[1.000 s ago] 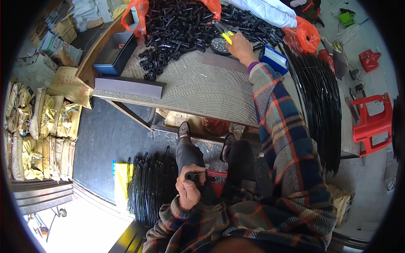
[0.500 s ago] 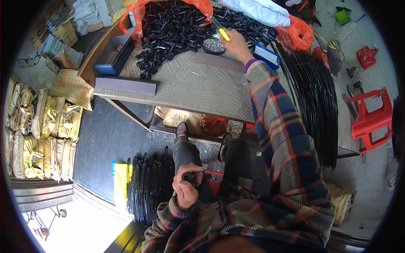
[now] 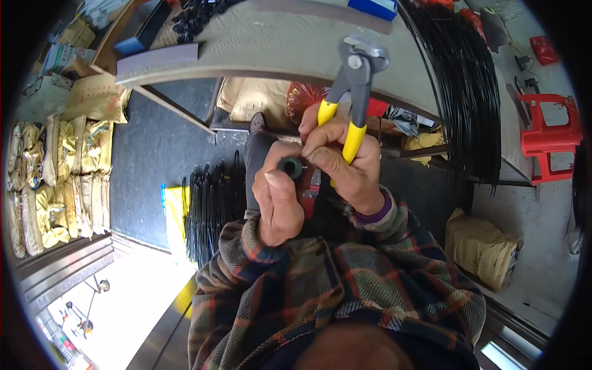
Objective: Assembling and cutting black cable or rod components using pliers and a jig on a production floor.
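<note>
My left hand (image 3: 274, 200) is closed around a short black tube-shaped part (image 3: 285, 165), its round hollow end facing up. Close beside it, my right hand (image 3: 351, 163) grips pliers (image 3: 357, 73) with yellow handles; their dark metal head points up and away from me. The right thumb and index fingertip are pinched together just by the tube's open end. Whatever lies between those fingertips, if anything, is too small to make out. Both hands are held over my lap, in front of the worktable's (image 3: 277, 52) near edge.
On the table are a purplish-grey strip (image 3: 157, 58), a dark blue bin (image 3: 142, 28), black parts (image 3: 194, 21) and a blue box (image 3: 373, 7). Long black strands (image 3: 462, 92) drape over its right side. Another black bundle (image 3: 216, 209) stands left of my legs. A red stool (image 3: 549, 139) is far right.
My right hand has come back from the dish of small metal pieces on the table to beside my left hand, bringing the pliers. The left hand, with the black part, has risen slightly.
</note>
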Motion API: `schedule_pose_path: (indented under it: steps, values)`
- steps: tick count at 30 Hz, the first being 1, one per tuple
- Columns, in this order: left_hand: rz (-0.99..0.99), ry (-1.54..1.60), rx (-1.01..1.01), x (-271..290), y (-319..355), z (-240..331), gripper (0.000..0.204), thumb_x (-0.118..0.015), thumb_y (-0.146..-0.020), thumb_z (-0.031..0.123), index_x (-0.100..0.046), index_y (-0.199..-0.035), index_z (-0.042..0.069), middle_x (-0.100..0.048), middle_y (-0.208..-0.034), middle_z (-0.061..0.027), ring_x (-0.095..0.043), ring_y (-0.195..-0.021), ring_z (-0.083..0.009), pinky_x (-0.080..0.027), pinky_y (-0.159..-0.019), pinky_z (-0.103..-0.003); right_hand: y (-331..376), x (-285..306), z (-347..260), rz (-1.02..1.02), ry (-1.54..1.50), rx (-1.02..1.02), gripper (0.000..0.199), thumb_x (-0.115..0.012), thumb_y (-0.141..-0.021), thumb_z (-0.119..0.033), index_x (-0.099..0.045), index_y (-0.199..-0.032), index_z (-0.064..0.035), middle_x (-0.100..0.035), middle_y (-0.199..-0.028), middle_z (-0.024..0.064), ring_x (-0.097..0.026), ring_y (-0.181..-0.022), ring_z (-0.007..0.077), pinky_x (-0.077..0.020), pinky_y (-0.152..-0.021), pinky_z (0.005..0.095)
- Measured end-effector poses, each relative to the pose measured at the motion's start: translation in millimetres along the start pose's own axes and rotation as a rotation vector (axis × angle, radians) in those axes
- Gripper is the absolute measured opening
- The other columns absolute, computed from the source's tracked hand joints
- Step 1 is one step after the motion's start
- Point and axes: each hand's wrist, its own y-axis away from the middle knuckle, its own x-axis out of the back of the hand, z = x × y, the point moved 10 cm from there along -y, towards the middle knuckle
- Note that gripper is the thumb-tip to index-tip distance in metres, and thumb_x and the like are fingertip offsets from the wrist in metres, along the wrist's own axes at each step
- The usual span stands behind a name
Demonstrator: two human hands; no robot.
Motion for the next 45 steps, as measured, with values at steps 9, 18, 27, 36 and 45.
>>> schedule_pose_path:
  steps: [9,18,27,36,45]
  values:
    - [0.018,-0.005,-0.048,-1,29,22,0.059,-0.026,-0.093,0.050,-0.052,-0.093,-0.003,-0.053,-0.079,-0.0065,-0.046,-0.069,-0.0111,-0.037,-0.061,-0.024,31,-15,-15,-0.059,-0.121,0.100,0.020,-0.062,-0.082,-0.018,-0.056,-0.078,0.0007,-0.047,-0.097,0.0135,-0.044,-0.085,0.0157,-0.0359,-0.078,0.0287]
    - [0.013,-0.041,-0.070,-4,30,25,0.057,-0.025,-0.093,0.049,-0.052,-0.096,-0.001,-0.052,-0.077,-0.0056,-0.045,-0.066,-0.0103,-0.036,-0.058,-0.024,35,-11,-24,0.020,-0.076,0.173,0.014,-0.062,-0.081,-0.012,-0.056,-0.082,0.0005,-0.048,-0.099,0.0143,-0.046,-0.082,0.0141,-0.0391,-0.075,0.0278]
    - [-0.006,-0.075,-0.069,0,28,26,0.055,-0.025,-0.093,0.047,-0.051,-0.095,-0.002,-0.049,-0.071,-0.0058,-0.043,-0.061,-0.0106,-0.034,-0.053,-0.026,34,-17,-31,-0.030,0.119,0.278,0.010,-0.062,-0.079,-0.007,-0.057,-0.083,0.0000,-0.049,-0.098,0.0148,-0.048,-0.084,0.0171,-0.0405,-0.076,0.0294]
    - [0.047,-0.275,-0.243,11,24,31,0.055,-0.024,-0.094,0.046,-0.051,-0.094,-0.002,-0.048,-0.069,-0.0081,-0.044,-0.058,-0.0129,-0.033,-0.052,-0.026,35,-23,-24,0.057,0.254,0.243,0.012,-0.065,-0.075,-0.003,-0.061,-0.086,-0.0002,-0.054,-0.090,0.0121,-0.051,-0.081,0.0174,-0.0417,-0.074,0.0294]
    - [0.062,0.024,-0.088,42,19,4,0.060,-0.020,-0.092,0.053,-0.051,-0.090,0.002,-0.046,-0.064,-0.0013,-0.039,-0.055,-0.0081,-0.032,-0.052,-0.023,43,-7,-46,-0.445,1.287,0.471,0.022,-0.063,-0.062,0.004,-0.058,-0.082,0.0002,-0.053,-0.093,0.0137,-0.056,-0.077,0.0256,-0.0487,-0.062,0.0332]
